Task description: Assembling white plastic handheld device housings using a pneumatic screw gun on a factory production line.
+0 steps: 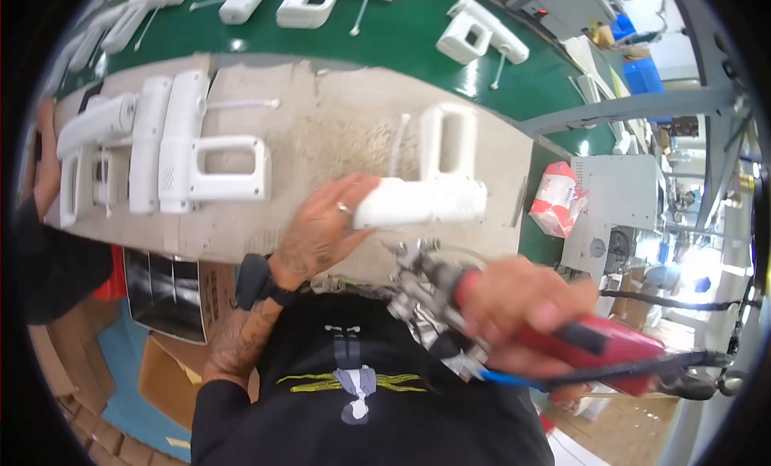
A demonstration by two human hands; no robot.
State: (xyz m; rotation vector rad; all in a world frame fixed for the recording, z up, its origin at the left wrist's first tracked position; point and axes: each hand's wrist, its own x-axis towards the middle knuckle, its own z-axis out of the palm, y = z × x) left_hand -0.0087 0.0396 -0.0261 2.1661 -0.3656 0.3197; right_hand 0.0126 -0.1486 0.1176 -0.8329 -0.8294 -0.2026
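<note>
On the worktable, a white plastic handheld device (418,202) lies on its side, its loop handle pointing away from me and a thin white stem beside the handle. My left hand (321,229) grips the left end of its body, with a ring on one finger. My right hand (530,309) is wrapped round a red power screwdriver (590,349), slightly blurred. The tool's metal nose (422,273) points left, just short of the device's near side and apart from it. Whether a bit shows at its tip cannot be made out.
Several similar white devices (177,145) stand close together at the table's left. More lie on the green surface (385,60) beyond. A red-and-white packet (556,197) sits at right near a grey metal box (614,193). Another person's arm (46,161) shows at far left, above cardboard boxes (173,378).
</note>
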